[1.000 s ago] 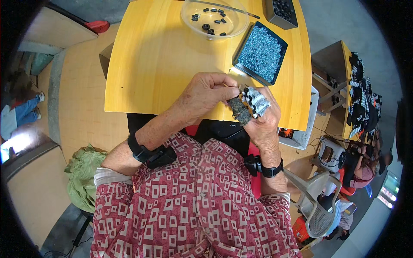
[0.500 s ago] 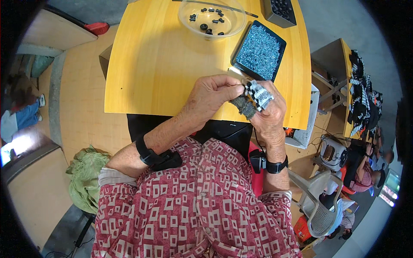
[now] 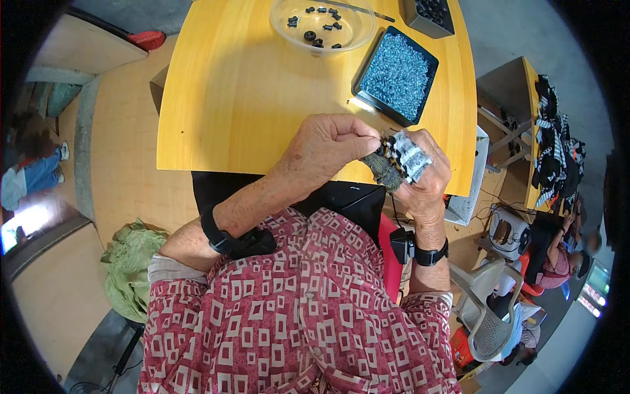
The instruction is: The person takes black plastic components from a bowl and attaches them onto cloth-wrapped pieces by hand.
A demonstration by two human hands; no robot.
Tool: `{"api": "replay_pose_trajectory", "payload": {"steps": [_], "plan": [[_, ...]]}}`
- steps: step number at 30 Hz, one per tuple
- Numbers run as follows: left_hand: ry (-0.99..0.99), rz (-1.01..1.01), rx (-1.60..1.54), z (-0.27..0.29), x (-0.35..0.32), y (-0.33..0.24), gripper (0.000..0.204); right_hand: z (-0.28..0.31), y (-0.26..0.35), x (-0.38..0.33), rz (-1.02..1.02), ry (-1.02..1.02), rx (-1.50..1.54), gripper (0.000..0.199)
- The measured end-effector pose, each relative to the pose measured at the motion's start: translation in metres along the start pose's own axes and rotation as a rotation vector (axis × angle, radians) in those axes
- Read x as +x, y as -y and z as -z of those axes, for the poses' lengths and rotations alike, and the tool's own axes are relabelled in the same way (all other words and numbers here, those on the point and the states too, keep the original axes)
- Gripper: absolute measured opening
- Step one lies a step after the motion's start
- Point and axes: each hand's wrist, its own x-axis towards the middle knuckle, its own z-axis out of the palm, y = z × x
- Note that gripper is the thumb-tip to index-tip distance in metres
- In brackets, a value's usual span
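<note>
Over the near right edge of the yellow table, my right hand (image 3: 428, 182) is closed on a small knitted piece (image 3: 413, 157) with white, grey and black bands. A fuzzy dark grey part (image 3: 382, 172) hangs from its left side. My left hand (image 3: 321, 150) comes in from the left, thumb and forefinger pinched together at the piece's upper left edge. What sits between those fingertips is too small to make out. Just beyond my hands lies a black tray (image 3: 357, 92) filled with shiny blue beads (image 3: 397, 72).
On the yellow table (image 3: 243, 98), a clear round tub (image 3: 279, 33) holds several small black spools. A dark box (image 3: 430, 27) of black pieces stands at the far right. To the right are a grey chair (image 3: 489, 328), a table with striped knitwear (image 3: 551, 144), and people.
Both hands have shifted slightly right with the knitted piece, whose banded side has turned more into view. My left fingers stay pinched at its edge.
</note>
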Motion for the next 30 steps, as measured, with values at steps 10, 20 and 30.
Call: {"api": "replay_pose_trajectory", "payload": {"steps": [10, 20, 30], "plan": [[-0.013, -0.099, 0.058, -0.008, 0.0, 0.0, 0.018, 0.003, 0.006, -0.003, -0.061, -0.048, -0.124, 0.027], [0.111, 0.207, -0.129, -0.007, 0.0, -0.008, 0.025, 0.008, 0.0, -0.009, -0.1, -0.05, -0.141, 0.03], [0.109, 0.16, -0.045, -0.006, 0.006, -0.003, 0.018, 0.012, 0.003, -0.01, -0.048, 0.009, -0.138, 0.025]]}}
